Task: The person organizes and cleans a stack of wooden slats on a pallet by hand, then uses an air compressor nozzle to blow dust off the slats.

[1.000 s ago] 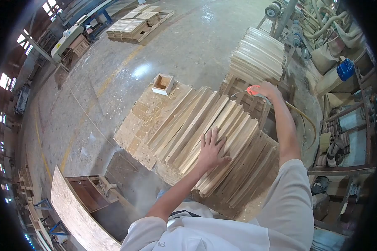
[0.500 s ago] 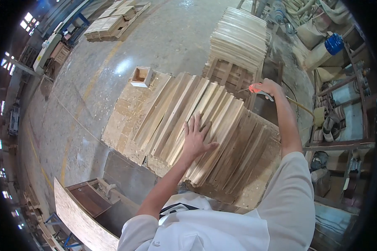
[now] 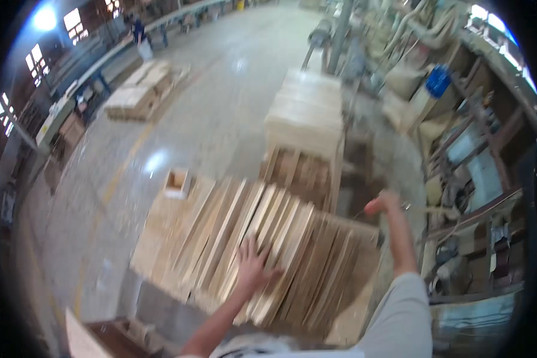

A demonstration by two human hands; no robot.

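Several pale wooden strips lie side by side on a board-topped table. My left hand rests on them near the middle, open, fingers spread. Off the table's right side, my right hand is closed around an orange air blow gun with a thin nozzle pointing left toward the strips. A hose runs off to the right behind that hand. Darker strips lie on the right part of the table. Motion blurs the view somewhat.
A small open wooden box sits at the table's far left corner. Beyond the table stands a stack of pale boards on a slatted base. Shelving lines the right side. A person is far off at upper left.
My view has tilted up, so the table and both hands appear lower and more of the hall shows. The left hand stays on the strips; the right still grips the air blow gun.
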